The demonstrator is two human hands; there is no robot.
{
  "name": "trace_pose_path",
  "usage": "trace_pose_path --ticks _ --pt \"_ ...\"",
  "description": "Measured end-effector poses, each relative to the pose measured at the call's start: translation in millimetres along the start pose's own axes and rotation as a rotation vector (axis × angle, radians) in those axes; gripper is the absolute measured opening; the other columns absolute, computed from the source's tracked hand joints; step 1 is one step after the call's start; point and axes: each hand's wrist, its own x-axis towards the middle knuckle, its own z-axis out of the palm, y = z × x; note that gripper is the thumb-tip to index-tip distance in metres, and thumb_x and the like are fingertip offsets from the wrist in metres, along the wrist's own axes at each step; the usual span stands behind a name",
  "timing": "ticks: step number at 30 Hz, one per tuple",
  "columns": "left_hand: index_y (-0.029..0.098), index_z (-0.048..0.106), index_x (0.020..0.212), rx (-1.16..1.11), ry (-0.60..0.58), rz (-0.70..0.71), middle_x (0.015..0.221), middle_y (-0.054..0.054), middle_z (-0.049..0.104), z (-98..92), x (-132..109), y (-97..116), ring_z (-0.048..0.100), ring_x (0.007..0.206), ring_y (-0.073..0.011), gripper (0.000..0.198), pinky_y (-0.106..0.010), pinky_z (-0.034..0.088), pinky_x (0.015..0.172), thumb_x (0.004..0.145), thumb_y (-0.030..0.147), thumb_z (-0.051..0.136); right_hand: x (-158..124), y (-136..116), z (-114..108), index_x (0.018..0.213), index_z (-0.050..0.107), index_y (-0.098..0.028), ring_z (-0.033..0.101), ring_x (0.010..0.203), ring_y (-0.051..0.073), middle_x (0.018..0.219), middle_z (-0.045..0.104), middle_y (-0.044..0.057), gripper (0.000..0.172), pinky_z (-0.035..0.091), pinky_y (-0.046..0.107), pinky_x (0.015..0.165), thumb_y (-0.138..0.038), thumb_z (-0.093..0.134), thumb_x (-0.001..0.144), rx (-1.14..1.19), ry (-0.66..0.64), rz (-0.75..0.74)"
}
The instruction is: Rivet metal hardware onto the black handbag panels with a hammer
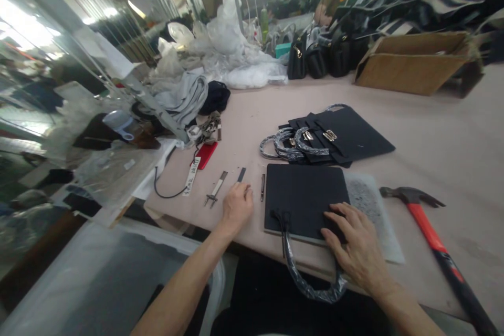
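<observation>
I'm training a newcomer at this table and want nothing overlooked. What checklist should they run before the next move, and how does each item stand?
1. Flat black bag panel steadied: ok, the right hand rests on its right side.
2. Thin dark-grey flat strip gripped: cannot tell, the left hand hides its near end.
3. Dark plastic-wrapped loop handle fully on the pinkish table: not ok, it hangs past the near edge.
4. Claw hammer with red-and-black grip apart from the panel: ok.
5. Silver caliper-like metal tool apart from the left hand: ok.
</observation>
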Motion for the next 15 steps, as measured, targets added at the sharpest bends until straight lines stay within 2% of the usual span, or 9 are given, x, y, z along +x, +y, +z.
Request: trace_pose_path --ticks 2,4,6,8,11,13,15 --pt "0.014 0.068 0.106 0.177 -0.102 -0.193 0.11 -0.015 0.07 -8.7 26 -10 0.066 0.105 -0.0287 0.021 -0.039 0.053 0.091 0.09 0.026 0.061 1 0 2 0.114 0.063 -0.019 0.051 0.124 0.037 0.126 0.06 0.014 0.029 0.045 0.058 0.1 -0.04 0.055 0.095 -0.02 -0.003 -0.008" --pt "0.013 0.069 0.103 0.27 -0.245 -0.309 0.112 -0.018 0.069 -15.2 49 -19 0.065 0.109 -0.0313 0.028 -0.038 0.051 0.091 0.084 0.034 0.067 2 -2 2 0.114 0.062 -0.018 0.05 0.125 0.037 0.126 0.06 0.014 0.029 0.045 0.059 0.1 -0.039 0.055 0.095 -0.022 -0.011 -0.012" --pt "0.013 0.071 0.088 0.277 -0.392 -0.367 0.098 -0.018 0.072 -17.6 67 -25 0.068 0.101 -0.032 0.022 -0.036 0.052 0.084 0.079 0.032 0.07 4 -6 2 0.115 0.062 -0.017 0.048 0.127 0.037 0.127 0.059 0.015 0.029 0.044 0.058 0.103 -0.037 0.056 0.095 -0.007 -0.02 -0.01" --pt "0.014 0.068 0.067 0.248 -0.48 -0.388 0.073 -0.016 0.07 -16.8 78 -28 0.07 0.085 -0.0313 0.012 -0.034 0.051 0.075 0.073 0.025 0.069 5 -10 2 0.115 0.062 -0.016 0.047 0.129 0.036 0.127 0.058 0.015 0.028 0.043 0.057 0.106 -0.034 0.057 0.094 0.009 -0.026 0.007" --pt "0.017 0.058 0.051 0.179 -0.521 -0.392 0.051 -0.01 0.06 -16.3 84 -29 0.069 0.072 -0.0292 0.018 -0.03 0.05 0.065 0.065 0.018 0.069 7 -14 1 0.115 0.062 -0.016 0.046 0.13 0.035 0.128 0.058 0.015 0.03 0.043 0.055 0.108 -0.034 0.062 0.092 0.03 -0.041 0.033" --pt "0.018 0.057 0.052 0.087 -0.53 -0.4 0.048 -0.007 0.058 -19.0 80 -30 0.068 0.067 -0.0264 0.018 -0.028 0.05 0.06 0.066 0.021 0.068 7 -13 0 0.116 0.062 -0.016 0.046 0.131 0.035 0.129 0.059 0.014 0.033 0.042 0.055 0.108 -0.036 0.065 0.09 0.047 -0.054 0.034" --pt "0.017 0.059 0.061 -0.027 -0.544 -0.416 0.054 -0.006 0.062 -23.4 73 -32 0.068 0.062 -0.0222 0.018 -0.026 0.051 0.057 0.073 0.03 0.065 6 -13 -1 0.117 0.062 -0.017 0.046 0.131 0.036 0.13 0.058 0.014 0.037 0.042 0.055 0.108 -0.037 0.069 0.087 0.057 -0.066 0.041"
